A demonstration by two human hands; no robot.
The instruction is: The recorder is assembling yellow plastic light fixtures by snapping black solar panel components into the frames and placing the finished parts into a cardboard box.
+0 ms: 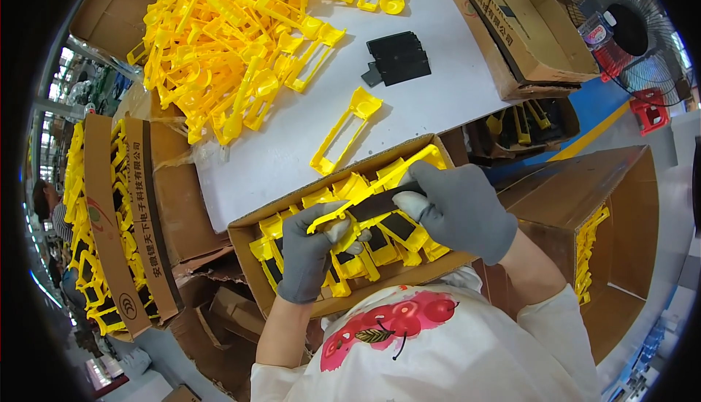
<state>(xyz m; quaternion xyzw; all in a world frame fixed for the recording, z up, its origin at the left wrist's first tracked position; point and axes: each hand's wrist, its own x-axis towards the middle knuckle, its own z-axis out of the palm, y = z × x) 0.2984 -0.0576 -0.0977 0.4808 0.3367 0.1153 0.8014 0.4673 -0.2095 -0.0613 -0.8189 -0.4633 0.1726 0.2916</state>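
Observation:
In front of me both gloved hands hold a yellow plastic frame (363,196), tilted up to the right. Grey-gloved fingers of my left hand (305,252) are closed round its lower left end. My right hand (467,208) pinches a thin black sheet (380,203) against the frame's right part; the fingers cover where they meet. Directly below the hands stands a long cardboard box (247,252) with several yellow frames, many with black sheets in them. Just beyond the box, one bare yellow frame (363,102) lies on the white table (292,143).
A big heap of yellow frames (219,44) covers the table's far left. A small stack of black sheets (400,59) lies right of it. An open carton (526,37) stands far right. Cartons of frames flank me at left (117,219) and right (621,212). A fan (621,22) stands beyond.

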